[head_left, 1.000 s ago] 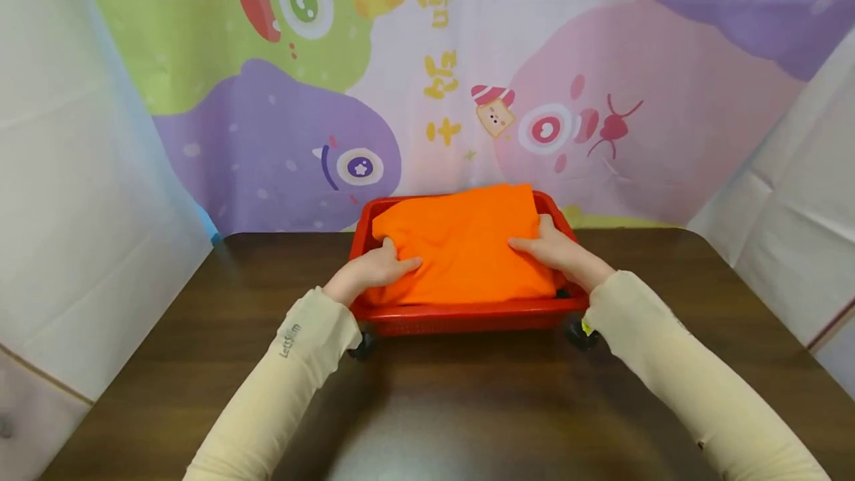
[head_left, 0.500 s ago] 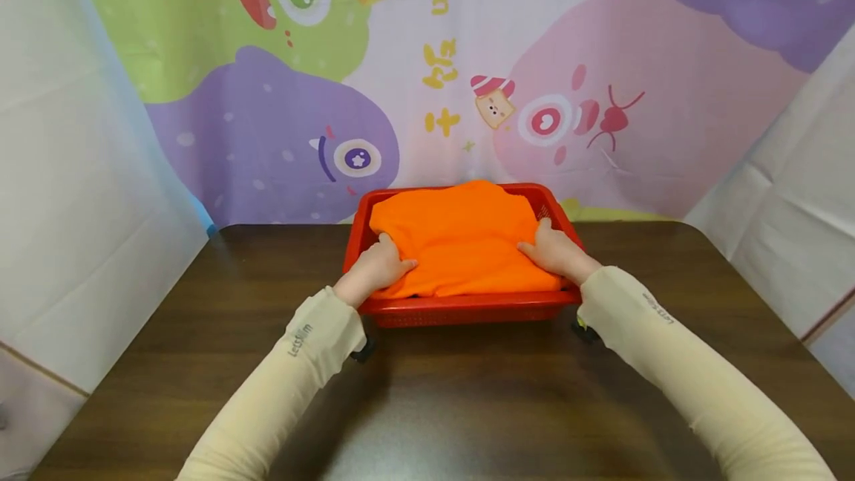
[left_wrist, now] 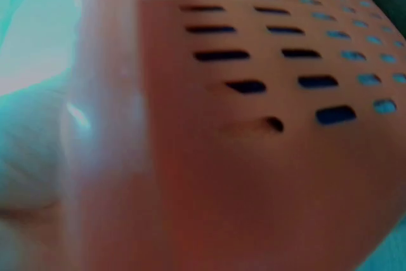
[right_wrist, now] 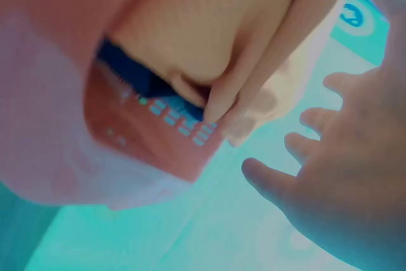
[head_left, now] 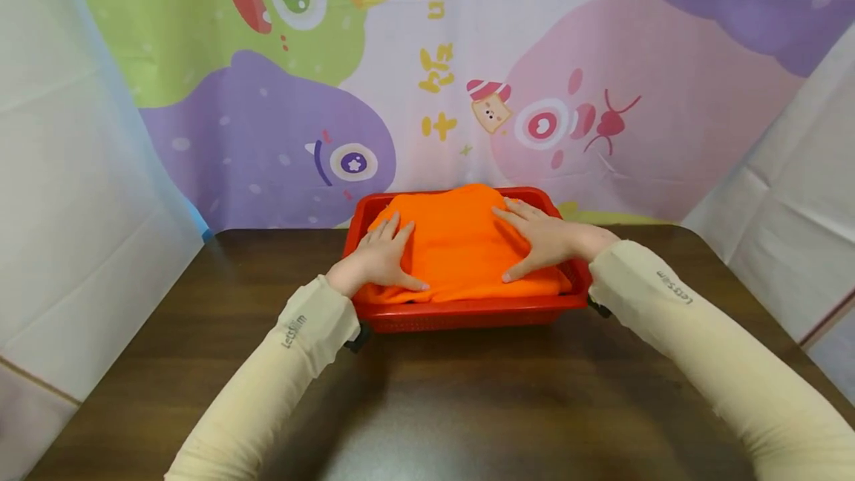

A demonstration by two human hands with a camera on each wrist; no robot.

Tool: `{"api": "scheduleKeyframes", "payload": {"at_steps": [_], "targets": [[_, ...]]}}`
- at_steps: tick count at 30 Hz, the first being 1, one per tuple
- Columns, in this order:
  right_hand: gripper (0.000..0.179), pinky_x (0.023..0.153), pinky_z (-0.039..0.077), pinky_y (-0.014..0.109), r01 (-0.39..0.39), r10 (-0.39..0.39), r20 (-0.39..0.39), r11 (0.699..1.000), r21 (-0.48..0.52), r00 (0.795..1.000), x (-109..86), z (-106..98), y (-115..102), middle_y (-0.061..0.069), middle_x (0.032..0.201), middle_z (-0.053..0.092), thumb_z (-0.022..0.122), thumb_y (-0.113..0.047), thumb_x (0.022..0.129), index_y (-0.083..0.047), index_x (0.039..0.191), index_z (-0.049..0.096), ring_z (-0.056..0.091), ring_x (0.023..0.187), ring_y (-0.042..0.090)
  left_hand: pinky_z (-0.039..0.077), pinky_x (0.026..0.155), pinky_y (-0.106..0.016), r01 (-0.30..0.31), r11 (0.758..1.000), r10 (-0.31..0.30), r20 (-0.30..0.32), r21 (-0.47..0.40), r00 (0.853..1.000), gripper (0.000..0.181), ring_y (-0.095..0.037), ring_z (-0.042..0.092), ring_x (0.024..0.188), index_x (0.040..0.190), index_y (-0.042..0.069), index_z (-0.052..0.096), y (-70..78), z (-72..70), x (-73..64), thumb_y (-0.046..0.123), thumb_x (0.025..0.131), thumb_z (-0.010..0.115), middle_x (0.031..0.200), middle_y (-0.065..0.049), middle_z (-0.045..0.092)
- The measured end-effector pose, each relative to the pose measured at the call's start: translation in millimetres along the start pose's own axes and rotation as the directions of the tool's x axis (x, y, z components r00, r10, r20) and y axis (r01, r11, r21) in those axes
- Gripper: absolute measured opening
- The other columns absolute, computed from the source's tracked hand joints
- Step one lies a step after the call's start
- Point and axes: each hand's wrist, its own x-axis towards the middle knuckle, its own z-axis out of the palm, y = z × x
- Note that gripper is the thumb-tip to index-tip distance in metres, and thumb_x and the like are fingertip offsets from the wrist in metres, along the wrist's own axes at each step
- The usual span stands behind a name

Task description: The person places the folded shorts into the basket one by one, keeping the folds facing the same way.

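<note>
A folded orange cloth (head_left: 461,243) lies inside a red plastic basket (head_left: 467,310) in the head view. My left hand (head_left: 379,260) rests on the cloth's left side, fingers spread and fairly straight. Over the right side is my right hand (head_left: 544,240), its fingers extended and the thumb apart; neither hand grips anything. The right wrist view has that hand (right_wrist: 355,169) with spread fingers beside the cloth (right_wrist: 184,23) and the slotted basket wall (right_wrist: 146,131). A dark blue patch shows under the cloth there. The left wrist view is mostly the basket's slotted outer wall (left_wrist: 254,169).
The basket stands at the back of a dark brown wooden table (head_left: 454,399). Behind it hangs a curtain (head_left: 441,162) with cartoon figures. White panels (head_left: 87,169) flank the table left and right.
Both hands have let go of the cloth's sides and now lie over its top with spread fingers. The cloth's raised far right corner has dropped into the basket.
</note>
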Motion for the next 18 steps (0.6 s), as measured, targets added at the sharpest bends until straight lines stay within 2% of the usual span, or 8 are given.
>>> {"api": "scheduleKeyframes", "payload": {"at_steps": [2,7,10,15,18], "targets": [[0.113,0.106,0.01,0.059,-0.01,0.01,0.047,1.0,0.005,0.999,4.9,-1.3,0.4,0.015,0.152,-0.005,0.071,-0.056,0.066,-0.014,0.148,0.004,-0.004,0.138,0.035,0.005,0.111,-0.049,0.018,1.0,-0.019,0.036,0.022,0.999,0.109,-0.037,-0.001,0.138,0.147,0.007,0.005,-0.7,1.1,3.5,0.053,0.07,0.069,0.151,-0.019,-0.006],[0.116,0.106,0.008,0.06,-0.027,0.026,0.094,1.0,0.008,0.995,17.4,-1.4,0.6,0.013,0.152,0.0,0.074,-0.052,0.063,-0.013,0.147,0.005,-0.004,0.138,0.036,0.006,0.112,-0.046,0.05,0.996,-0.056,0.088,0.071,0.995,0.113,-0.037,0.002,0.138,0.146,0.005,0.002,-0.2,2.5,9.0,0.052,0.07,0.069,0.151,-0.02,-0.004],[0.116,0.106,0.007,0.061,-0.066,0.06,0.144,0.997,0.037,0.988,22.5,-2.2,0.1,0.012,0.153,0.002,0.075,-0.051,0.062,-0.015,0.148,0.005,-0.003,0.138,0.036,0.007,0.112,-0.046,0.041,0.994,-0.053,0.119,0.098,0.991,0.111,-0.038,0.005,0.138,0.146,0.003,0.003,1.6,1.2,10.0,0.053,0.071,0.068,0.151,-0.021,-0.001],[0.118,0.105,0.01,0.062,-0.155,0.131,0.277,0.986,0.065,0.952,34.3,-0.7,1.0,0.013,0.152,0.008,0.076,-0.056,0.057,-0.023,0.147,0.007,0.007,0.136,0.035,0.01,0.111,-0.046,0.022,0.993,-0.041,0.169,0.114,0.985,0.105,-0.036,0.008,0.138,0.146,0.003,0.009,1.2,1.7,10.8,0.054,0.073,0.065,0.151,-0.02,0.005],[0.119,0.103,0.014,0.063,-0.177,0.15,0.33,0.983,0.054,0.932,49.2,5.2,11.9,0.013,0.15,0.011,0.075,-0.059,0.055,-0.029,0.147,0.007,0.011,0.133,0.037,0.012,0.111,-0.046,0.025,0.993,-0.046,0.19,0.111,0.981,0.102,-0.035,0.009,0.138,0.146,0.004,0.01,-0.6,0.7,11.0,0.054,0.074,0.064,0.151,-0.019,0.006]]}}
